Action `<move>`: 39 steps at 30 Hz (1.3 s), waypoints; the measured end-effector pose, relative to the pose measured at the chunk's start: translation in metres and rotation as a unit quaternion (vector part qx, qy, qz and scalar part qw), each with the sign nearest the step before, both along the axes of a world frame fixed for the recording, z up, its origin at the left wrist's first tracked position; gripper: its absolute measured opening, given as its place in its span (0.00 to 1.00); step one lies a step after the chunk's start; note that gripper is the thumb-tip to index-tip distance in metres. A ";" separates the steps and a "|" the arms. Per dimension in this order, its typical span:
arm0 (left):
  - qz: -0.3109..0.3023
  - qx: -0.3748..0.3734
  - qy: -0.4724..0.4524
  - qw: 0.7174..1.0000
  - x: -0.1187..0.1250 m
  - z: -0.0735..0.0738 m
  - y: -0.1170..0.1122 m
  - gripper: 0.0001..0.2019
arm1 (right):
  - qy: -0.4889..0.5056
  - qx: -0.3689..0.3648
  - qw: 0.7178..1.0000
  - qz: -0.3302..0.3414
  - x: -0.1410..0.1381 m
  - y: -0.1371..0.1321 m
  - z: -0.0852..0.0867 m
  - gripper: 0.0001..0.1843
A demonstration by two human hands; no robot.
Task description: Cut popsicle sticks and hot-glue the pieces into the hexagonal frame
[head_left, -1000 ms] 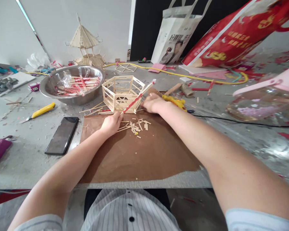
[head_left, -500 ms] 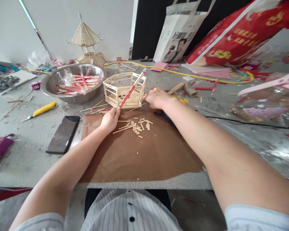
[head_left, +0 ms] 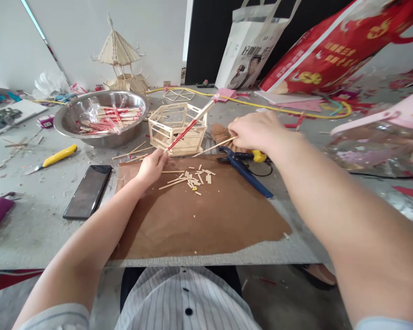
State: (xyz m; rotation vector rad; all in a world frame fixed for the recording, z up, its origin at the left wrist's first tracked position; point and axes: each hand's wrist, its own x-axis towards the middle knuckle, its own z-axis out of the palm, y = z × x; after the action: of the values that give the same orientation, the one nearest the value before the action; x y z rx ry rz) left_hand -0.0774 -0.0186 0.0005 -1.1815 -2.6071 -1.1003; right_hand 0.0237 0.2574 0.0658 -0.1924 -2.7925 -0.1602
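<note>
My left hand is closed on a pair of wrapped chopsticks in a red-printed clear sleeve, tilted up to the right. Behind the sleeve stands a many-sided frame of thin wooden sticks, partly covered by it. My right hand pinches one end of a thin wooden stick; its other end points down left, near the base of the frame. Just below that hand lie blue-handled pliers. Short cut stick pieces are scattered on a brown sheet between my forearms.
A metal bowl of wrapped chopsticks stands back left, before a wooden pagoda model. A yellow-handled knife and a phone lie left. Bags stand behind; a pink-handled clear container is at right.
My right hand has moved right and up from beside the frame, drawing a thin wooden stick with it. The pliers now show. My left hand keeps the wrapped chopsticks, tilted slightly lower.
</note>
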 end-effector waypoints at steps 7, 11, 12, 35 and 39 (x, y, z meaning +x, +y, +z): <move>-0.053 -0.104 0.033 0.993 -0.016 0.017 -0.013 0.17 | -0.025 0.018 0.979 -0.204 0.080 -0.032 0.029 0.04; -0.062 -0.256 0.022 0.965 -0.016 0.025 -0.017 0.14 | 0.050 0.010 0.983 -0.178 0.085 -0.049 0.008 0.07; -0.059 -0.295 0.027 0.953 -0.016 0.027 -0.018 0.13 | 0.072 0.005 0.987 -0.145 0.080 -0.054 -0.002 0.07; -0.020 -0.177 0.282 0.943 -0.030 0.016 -0.020 0.15 | 0.194 -0.246 0.949 0.037 0.014 -0.065 -0.077 0.10; -0.002 -0.186 0.250 0.950 -0.039 0.009 -0.024 0.14 | 0.173 -0.282 0.943 0.038 0.016 -0.063 -0.086 0.10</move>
State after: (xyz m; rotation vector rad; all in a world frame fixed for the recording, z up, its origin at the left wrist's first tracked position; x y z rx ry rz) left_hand -0.1162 -0.0426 0.0091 -1.3149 -2.4461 -0.2444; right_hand 0.0397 0.1947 -0.0199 -0.2212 -2.4147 0.6373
